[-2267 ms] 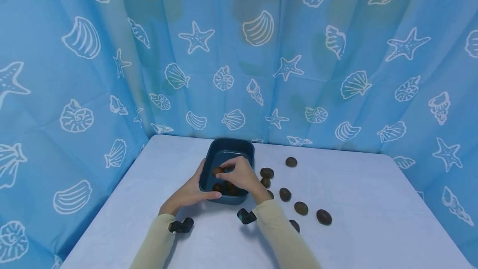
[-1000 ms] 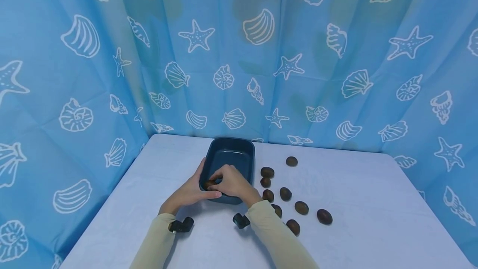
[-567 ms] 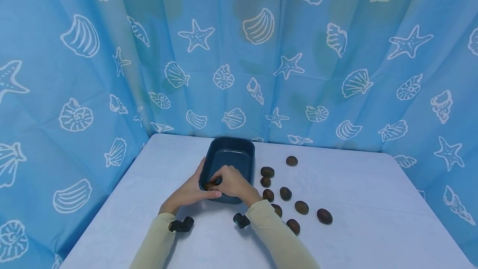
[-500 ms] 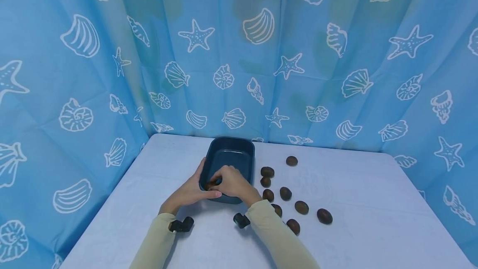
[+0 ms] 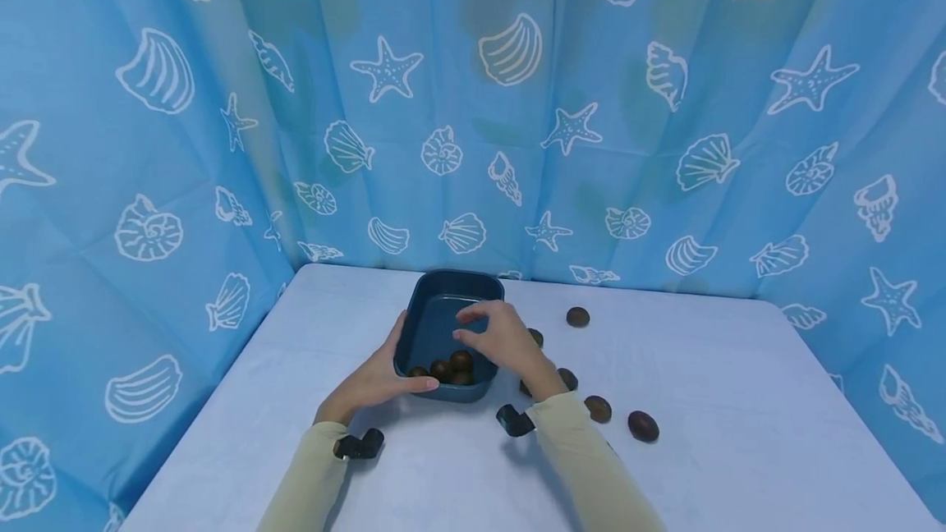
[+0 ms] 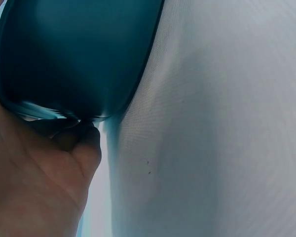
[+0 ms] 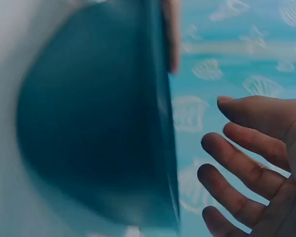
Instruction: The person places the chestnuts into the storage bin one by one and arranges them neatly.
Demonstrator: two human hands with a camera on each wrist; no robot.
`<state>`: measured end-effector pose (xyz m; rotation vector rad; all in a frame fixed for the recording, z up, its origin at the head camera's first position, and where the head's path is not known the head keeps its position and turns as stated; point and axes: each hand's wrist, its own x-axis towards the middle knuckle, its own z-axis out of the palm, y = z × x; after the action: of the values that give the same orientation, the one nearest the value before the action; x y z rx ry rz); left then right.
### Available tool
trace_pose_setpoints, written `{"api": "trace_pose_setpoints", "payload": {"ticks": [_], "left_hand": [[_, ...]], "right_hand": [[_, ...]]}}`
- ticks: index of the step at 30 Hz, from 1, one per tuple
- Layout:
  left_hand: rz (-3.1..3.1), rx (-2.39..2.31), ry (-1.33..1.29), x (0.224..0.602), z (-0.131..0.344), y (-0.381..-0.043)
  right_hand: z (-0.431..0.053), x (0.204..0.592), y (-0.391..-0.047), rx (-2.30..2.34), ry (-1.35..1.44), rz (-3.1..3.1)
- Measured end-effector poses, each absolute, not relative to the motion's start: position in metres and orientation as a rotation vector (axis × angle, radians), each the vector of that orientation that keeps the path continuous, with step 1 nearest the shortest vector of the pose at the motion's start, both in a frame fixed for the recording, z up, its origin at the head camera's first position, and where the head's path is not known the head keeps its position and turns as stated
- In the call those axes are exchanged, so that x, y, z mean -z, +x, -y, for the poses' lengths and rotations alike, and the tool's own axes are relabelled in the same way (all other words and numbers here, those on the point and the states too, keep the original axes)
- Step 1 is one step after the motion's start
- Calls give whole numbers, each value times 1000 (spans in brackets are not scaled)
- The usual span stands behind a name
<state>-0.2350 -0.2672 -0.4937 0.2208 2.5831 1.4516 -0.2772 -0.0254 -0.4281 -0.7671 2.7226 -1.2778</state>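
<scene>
A dark blue rectangular dish (image 5: 443, 323) sits on the table, with several brown kiwis (image 5: 461, 360) gathered at its near end. My left hand (image 5: 373, 380) grips the dish at its near left corner, thumb along the near rim and fingers on the left side. Over the right side of the dish is my right hand (image 5: 510, 339), thumb and fingers apart and holding nothing. The right wrist view shows its spread fingers (image 7: 232, 192) beside the dish's outer wall (image 7: 89, 123). In the left wrist view the thumb (image 6: 86, 150) is right at the dish's edge.
More kiwis lie loose on the white-covered table (image 5: 724, 384) to the right, among them a far kiwi (image 5: 578, 317) and a near kiwi (image 5: 644, 426). The right forearm (image 5: 584, 450) covers part of this group. A blue shell-patterned curtain (image 5: 458, 105) closes off the back and sides.
My right hand has let go of a kiwi at the dish's near left corner, then risen and moved right with its fingers parted. My left hand has stayed on the dish.
</scene>
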Motion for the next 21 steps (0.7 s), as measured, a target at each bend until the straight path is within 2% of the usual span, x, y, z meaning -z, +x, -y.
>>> {"api": "trace_pose_setpoints", "payload": {"ticks": [13, 21], "left_hand": [[-2584, -1448, 204, 492, 267, -233], [-2579, -1469, 242, 493, 266, -233]], "right_hand": [[-68, 432, -287, 1271, -382, -2837], [-95, 446, -286, 1130, -341, -2898]]}}
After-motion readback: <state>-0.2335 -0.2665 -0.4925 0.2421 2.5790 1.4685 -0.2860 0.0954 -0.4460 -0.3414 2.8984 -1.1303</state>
